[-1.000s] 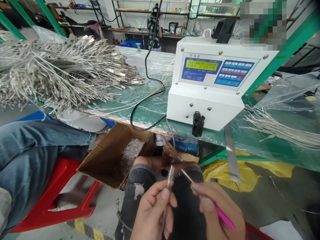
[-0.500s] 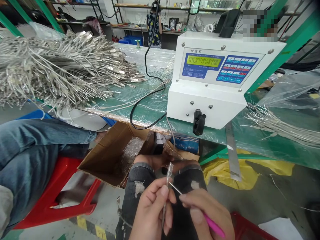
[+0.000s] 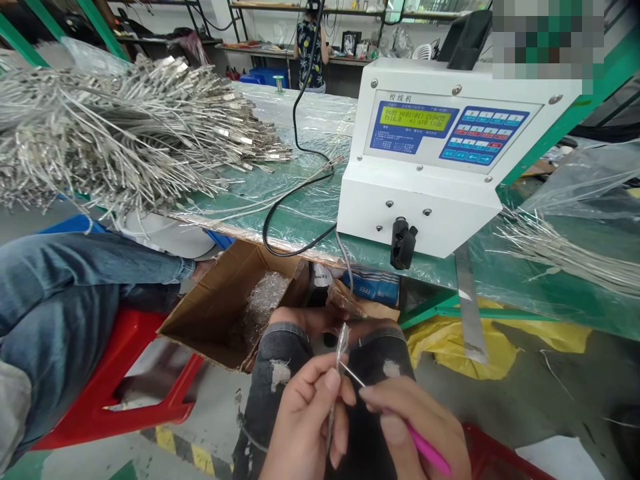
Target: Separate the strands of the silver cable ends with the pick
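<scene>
Between thumb and fingers, my left hand (image 3: 311,407) pinches a braided silvery cable (image 3: 343,343), its frayed end pointing up and away from me. My right hand (image 3: 417,423) is closed around a pink-handled pick (image 3: 429,453). The pick's thin metal shaft reaches left to the braid just above my left fingertips; its very tip is hard to make out. Both hands are above my lap. The cable's lower part passes down through my left hand.
A white machine (image 3: 420,207) with display and keypad stands on the green bench (image 3: 310,207). A large cable heap (image 3: 150,133) lies left; more cables (image 3: 570,257) lie right. Below are a cardboard box (image 3: 210,320) and a metal ruler (image 3: 470,313). A seated person's leg (image 3: 75,280) is at left.
The camera view has shifted slightly, so the bench and machine appear a little farther right. Both hands keep nearly the same pose, with the pick still at the braid.
</scene>
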A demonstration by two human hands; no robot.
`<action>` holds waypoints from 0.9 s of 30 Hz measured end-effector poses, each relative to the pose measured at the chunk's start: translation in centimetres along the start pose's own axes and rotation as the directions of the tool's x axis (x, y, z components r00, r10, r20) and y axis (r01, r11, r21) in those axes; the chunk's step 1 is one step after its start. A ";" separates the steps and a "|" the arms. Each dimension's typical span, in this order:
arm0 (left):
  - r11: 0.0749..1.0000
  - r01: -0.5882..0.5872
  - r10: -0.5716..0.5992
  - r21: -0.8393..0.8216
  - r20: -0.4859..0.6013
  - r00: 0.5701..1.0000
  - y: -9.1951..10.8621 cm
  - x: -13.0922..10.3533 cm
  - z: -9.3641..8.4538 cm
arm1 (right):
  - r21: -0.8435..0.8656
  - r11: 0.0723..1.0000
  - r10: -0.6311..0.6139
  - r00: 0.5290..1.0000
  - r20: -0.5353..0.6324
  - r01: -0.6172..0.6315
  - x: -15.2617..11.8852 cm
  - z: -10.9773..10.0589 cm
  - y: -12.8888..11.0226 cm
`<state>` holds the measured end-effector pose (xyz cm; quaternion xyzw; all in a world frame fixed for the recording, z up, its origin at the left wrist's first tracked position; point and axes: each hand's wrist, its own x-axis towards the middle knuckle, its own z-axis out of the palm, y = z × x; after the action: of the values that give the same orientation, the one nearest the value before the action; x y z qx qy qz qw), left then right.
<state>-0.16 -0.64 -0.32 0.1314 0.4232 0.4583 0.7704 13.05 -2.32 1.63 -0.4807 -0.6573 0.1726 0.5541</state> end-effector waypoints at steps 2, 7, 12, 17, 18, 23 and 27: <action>1.000 0.006 -0.006 0.001 -0.004 1.000 0.0 0.0 0.1 | -0.002 1.000 -0.012 1.000 0.003 0.012 -0.1 -0.1 0.1; 1.000 0.004 -0.004 0.007 -0.002 1.000 0.0 0.0 0.1 | -0.018 1.000 -0.021 1.000 -0.004 0.021 -0.2 -0.1 0.3; 1.000 0.012 -0.012 0.001 0.009 1.000 0.0 0.0 0.1 | -0.039 0.999 0.009 1.000 0.003 -0.009 -0.2 0.0 0.4; 0.999 0.032 -0.032 0.001 0.012 0.999 0.1 -0.2 0.2 | -0.065 0.998 0.022 1.000 0.019 -0.020 -0.1 -0.5 0.8; 0.999 0.035 -0.035 -0.001 0.010 0.999 0.1 -0.2 0.2 | -0.071 0.997 0.021 0.999 0.025 -0.019 0.0 -0.7 0.9; 0.999 0.041 -0.041 -0.005 -0.001 0.999 0.1 -0.1 0.2 | -0.077 0.995 0.071 0.997 0.007 -0.071 -0.1 -1.1 1.5; 1.000 0.028 -0.028 0.005 0.000 1.000 0.1 -0.1 0.2 | -0.001 0.997 0.073 0.995 -0.072 -0.074 -0.5 -0.8 1.0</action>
<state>-0.06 -0.66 -0.08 0.1274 0.4260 0.4464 0.7765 14.14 -2.50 0.85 -0.5115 -0.6191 0.1742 0.5698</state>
